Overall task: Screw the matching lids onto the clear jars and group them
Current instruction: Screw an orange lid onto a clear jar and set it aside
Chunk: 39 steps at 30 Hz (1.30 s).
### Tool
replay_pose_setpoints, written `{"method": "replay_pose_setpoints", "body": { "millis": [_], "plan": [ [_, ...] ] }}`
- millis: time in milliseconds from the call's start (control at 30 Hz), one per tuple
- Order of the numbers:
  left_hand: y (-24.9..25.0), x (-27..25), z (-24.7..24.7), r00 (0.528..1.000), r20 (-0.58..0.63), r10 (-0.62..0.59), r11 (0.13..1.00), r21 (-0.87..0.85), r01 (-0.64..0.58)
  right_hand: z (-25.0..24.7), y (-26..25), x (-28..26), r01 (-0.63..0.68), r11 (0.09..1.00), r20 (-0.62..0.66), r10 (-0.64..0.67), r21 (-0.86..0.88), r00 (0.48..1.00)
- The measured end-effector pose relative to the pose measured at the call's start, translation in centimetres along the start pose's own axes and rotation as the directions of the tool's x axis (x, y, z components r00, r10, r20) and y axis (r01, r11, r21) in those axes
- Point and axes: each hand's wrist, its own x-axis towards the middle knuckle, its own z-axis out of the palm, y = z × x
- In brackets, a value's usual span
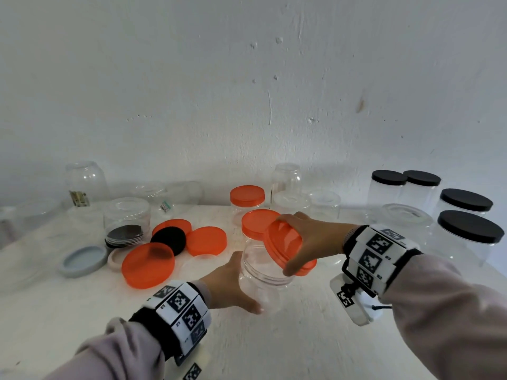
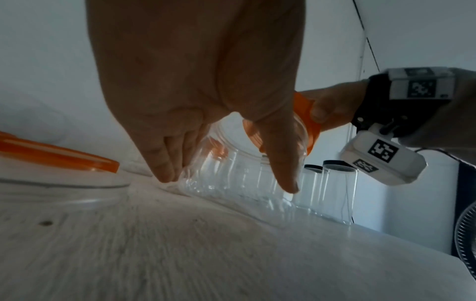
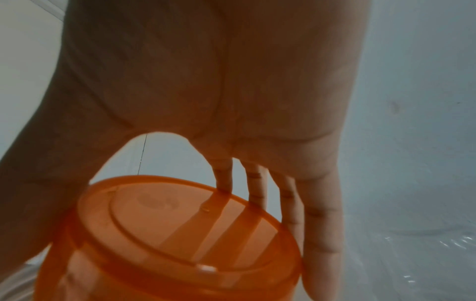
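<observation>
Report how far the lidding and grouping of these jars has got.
Done: four black-lidded clear jars grouped at right, two orange-lidded clear jars behind. In hand: left hand steadies an open clear plastic jar; right hand tilts a translucent orange round lid over it. Left: loose orange lids and several uncapped jars.
</observation>
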Motion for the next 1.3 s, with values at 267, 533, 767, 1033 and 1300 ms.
{"method": "replay_pose_setpoints", "body": {
  "millis": [267, 533, 767, 1033, 1300],
  "plan": [
    [0.9, 0.7, 0.9, 0.999, 0.019, 0.042, 0.991, -0.130, -0.039, 0.5, -2.4, 0.8, -0.005, 0.965, 0.135, 0.041, -0.262, 0.990],
    [1.0, 0.8, 1.1, 0.999, 0.003, 0.053, 0.979, -0.199, -0.051, 0.8, -3.1, 1.5, -0.023, 0.940, 0.185, 0.091, -0.340, 0.979],
    [0.6, 0.9, 1.4, 0.999, -0.022, 0.037, 0.968, -0.249, -0.042, 0.8, -3.5, 1.4, -0.014, 0.938, 0.211, 0.093, -0.348, 0.973],
    [0.1, 1.0, 1.7, 0.998, -0.046, 0.046, 0.952, -0.302, -0.058, 1.7, -3.5, 1.6, -0.055, 0.929, 0.154, 0.119, -0.366, 0.981],
    [0.0, 1.1, 1.7, 0.998, -0.048, 0.051, 0.956, -0.288, -0.063, 1.5, -4.0, 1.3, -0.042, 0.946, 0.189, 0.107, -0.320, 0.976]
  ]
}}
